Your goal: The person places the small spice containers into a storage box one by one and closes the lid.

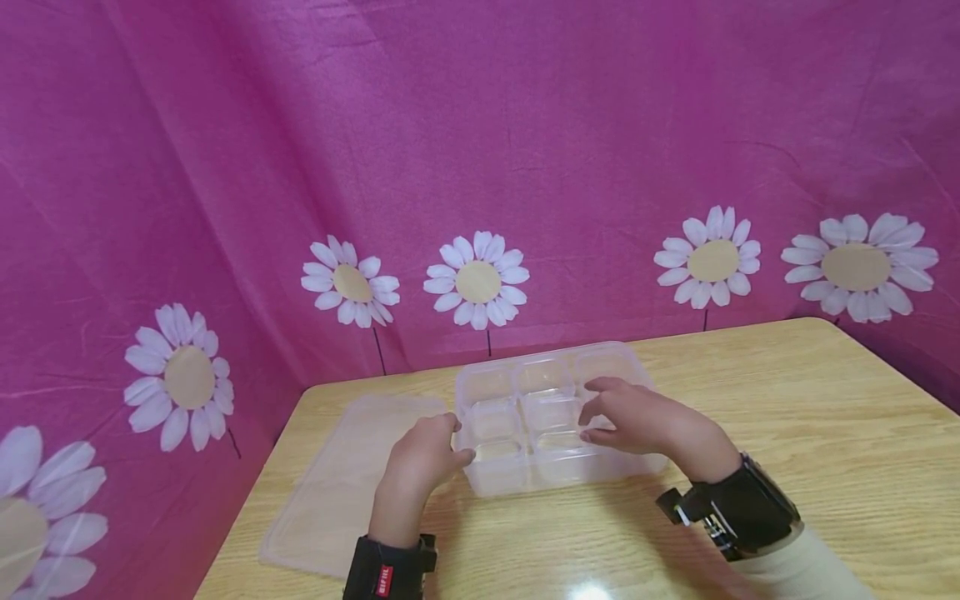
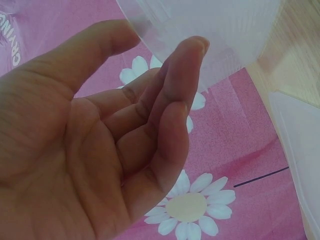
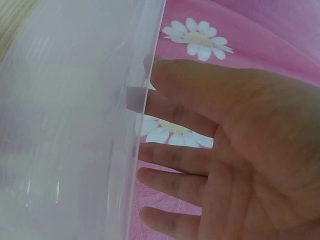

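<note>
In the head view a clear plastic box (image 1: 525, 471) with several compartments sits on the wooden table. My left hand (image 1: 420, 454) is at the box's left rim, its thumb and index fingertips apart. In the left wrist view, the thumb tip shows through the plastic edge, while loosely bent fingers overlap the box (image 2: 215, 30). Over the box's right part is my right hand (image 1: 637, 417), fingers spread. From the right wrist, its thumb and index tips overlap the translucent edge of the box (image 3: 65, 125); the other fingers extend fairly straight. Neither hand shows a clear grip.
A flat translucent lid (image 1: 337, 483) lies on the table (image 1: 825, 467) left of the box. Behind the table hangs a magenta cloth (image 1: 570, 150) printed with white daisies. Dark bands with cameras are strapped to both wrists.
</note>
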`<state>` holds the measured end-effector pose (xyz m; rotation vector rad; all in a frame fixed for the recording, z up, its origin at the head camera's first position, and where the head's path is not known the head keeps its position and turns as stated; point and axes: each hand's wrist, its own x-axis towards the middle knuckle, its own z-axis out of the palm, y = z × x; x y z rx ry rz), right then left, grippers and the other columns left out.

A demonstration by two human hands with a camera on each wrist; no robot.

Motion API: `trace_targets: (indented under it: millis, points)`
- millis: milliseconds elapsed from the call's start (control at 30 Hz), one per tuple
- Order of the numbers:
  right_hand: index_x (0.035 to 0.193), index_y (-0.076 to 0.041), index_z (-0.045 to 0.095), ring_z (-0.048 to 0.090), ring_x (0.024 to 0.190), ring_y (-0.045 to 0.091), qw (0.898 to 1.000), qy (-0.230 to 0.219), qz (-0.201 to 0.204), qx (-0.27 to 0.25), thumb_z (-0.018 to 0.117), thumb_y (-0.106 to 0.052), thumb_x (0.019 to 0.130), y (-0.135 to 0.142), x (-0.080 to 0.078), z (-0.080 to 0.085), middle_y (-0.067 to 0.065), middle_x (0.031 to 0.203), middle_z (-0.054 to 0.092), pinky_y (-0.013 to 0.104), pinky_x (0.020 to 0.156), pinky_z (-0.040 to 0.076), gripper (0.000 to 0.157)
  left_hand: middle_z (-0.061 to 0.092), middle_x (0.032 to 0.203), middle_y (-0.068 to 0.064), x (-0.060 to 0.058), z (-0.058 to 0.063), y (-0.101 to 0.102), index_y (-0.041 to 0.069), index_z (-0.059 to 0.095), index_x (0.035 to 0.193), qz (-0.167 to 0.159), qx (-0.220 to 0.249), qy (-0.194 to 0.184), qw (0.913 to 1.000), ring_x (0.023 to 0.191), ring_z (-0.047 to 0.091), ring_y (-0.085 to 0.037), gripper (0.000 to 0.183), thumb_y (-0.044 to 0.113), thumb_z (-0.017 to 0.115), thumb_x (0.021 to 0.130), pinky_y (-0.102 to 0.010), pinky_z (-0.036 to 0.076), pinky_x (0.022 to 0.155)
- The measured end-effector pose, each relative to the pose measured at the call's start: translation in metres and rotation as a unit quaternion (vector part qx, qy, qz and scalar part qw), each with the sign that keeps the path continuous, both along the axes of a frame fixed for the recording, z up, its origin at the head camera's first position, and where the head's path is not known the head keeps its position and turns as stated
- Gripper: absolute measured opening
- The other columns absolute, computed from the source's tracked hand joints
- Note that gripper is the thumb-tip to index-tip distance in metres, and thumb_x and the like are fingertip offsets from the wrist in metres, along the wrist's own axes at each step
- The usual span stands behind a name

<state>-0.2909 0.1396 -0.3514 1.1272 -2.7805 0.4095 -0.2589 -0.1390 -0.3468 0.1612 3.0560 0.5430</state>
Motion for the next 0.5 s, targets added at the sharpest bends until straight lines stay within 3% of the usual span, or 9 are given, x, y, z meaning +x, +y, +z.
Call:
trace_targets:
  millis: [267,500]
  points:
    - [0.078,-0.012,0.073,0.048,0.117,0.043,1.000,-0.017,-0.009,0.001,0.067,-0.018,0.081,-0.0010,0.0037,0.0023,0.029,0.120,0.059,0.057,0.095,0.044,0.009,0.070,0.104,-0.018,0.0020,0.0013,-0.0004,-0.001,0.063,0.109,-0.006,-0.006,0.012,0.9999,0.087,0.063,-0.027,0.043,0.024,0.072,0.076,-0.046,0.054,0.073]
    - [0.078,-0.012,0.072,0.049,0.117,0.043,1.000,-0.024,-0.018,0.006,0.067,-0.019,0.082,0.0000,0.0042,0.0025,0.029,0.120,0.059,0.057,0.095,0.045,0.009,0.070,0.101,-0.017,0.0024,0.0017,-0.0003,-0.001,0.063,0.109,-0.006,-0.004,0.012,0.9999,0.083,0.063,-0.025,0.043,0.024,0.072,0.076,-0.046,0.054,0.072]
